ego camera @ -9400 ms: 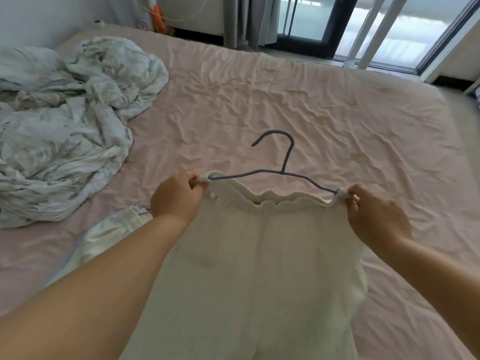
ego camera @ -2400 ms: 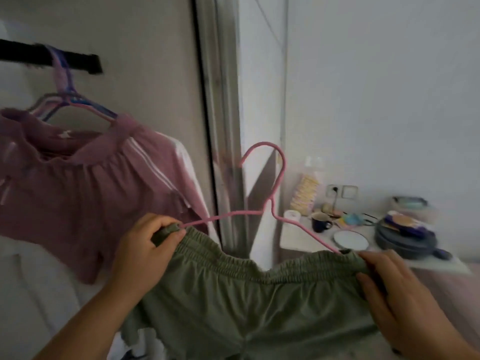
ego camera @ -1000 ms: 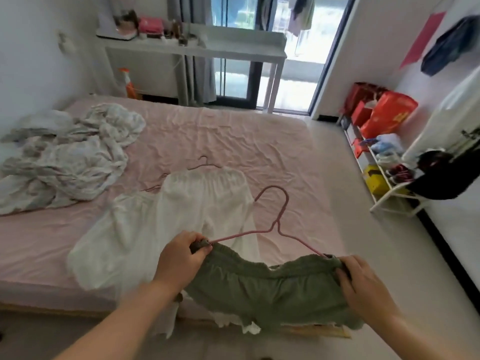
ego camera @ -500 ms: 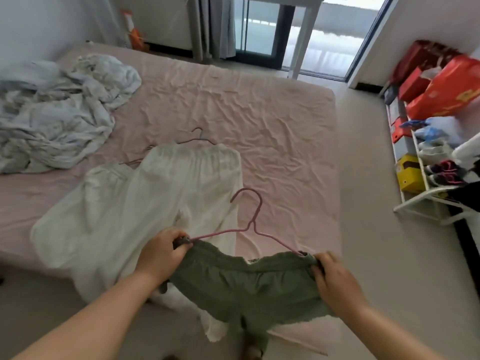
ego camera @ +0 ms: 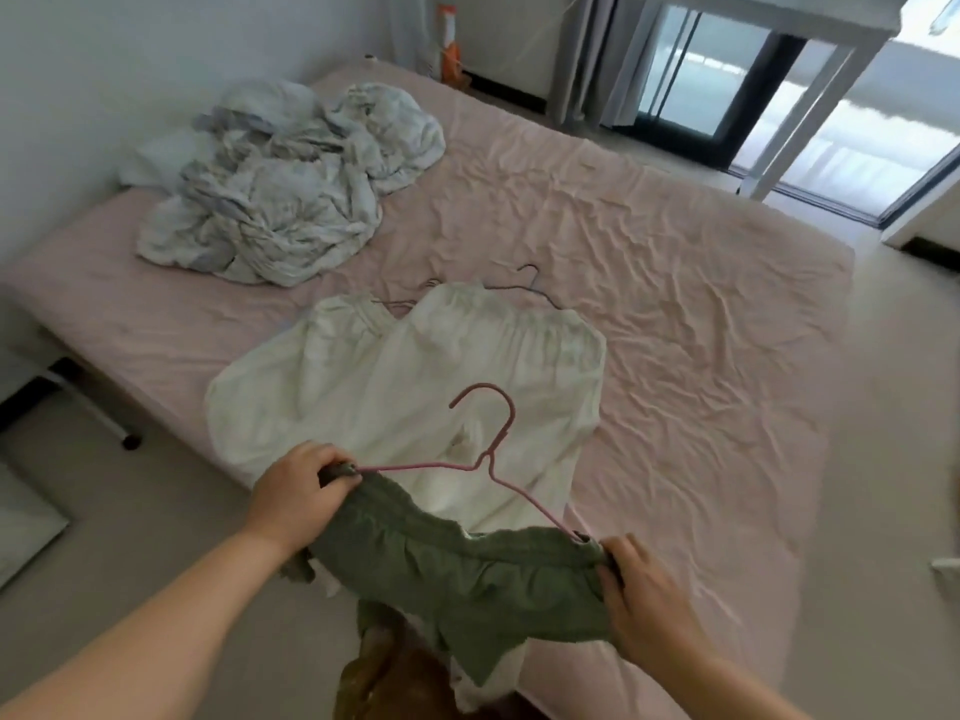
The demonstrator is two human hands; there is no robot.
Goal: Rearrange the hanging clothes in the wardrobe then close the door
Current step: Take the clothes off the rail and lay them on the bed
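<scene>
Green shorts [ego camera: 467,584] hang on a pink wire hanger [ego camera: 493,449], held over the near edge of the bed. My left hand [ego camera: 296,493] grips the waistband and the hanger's left end. At the other end, my right hand [ego camera: 641,595] grips the waistband where the hanger's right tip goes in. Two white garments [ego camera: 415,376] on thin wire hangers [ego camera: 530,283] lie flat on the pink bed sheet [ego camera: 701,356], just beyond the shorts. The wardrobe is out of view.
A crumpled grey-white duvet [ego camera: 280,189] is heaped at the bed's far left. A white desk [ego camera: 810,54] and glass doors stand behind the bed. Beige floor [ego camera: 893,459] runs along the right. A castor leg [ego camera: 124,439] stands at the left.
I have turned from the wardrobe to the bed, carrying the green shorts on the pink hanger. In the last half second the view moved right and closer; both grips are unchanged.
</scene>
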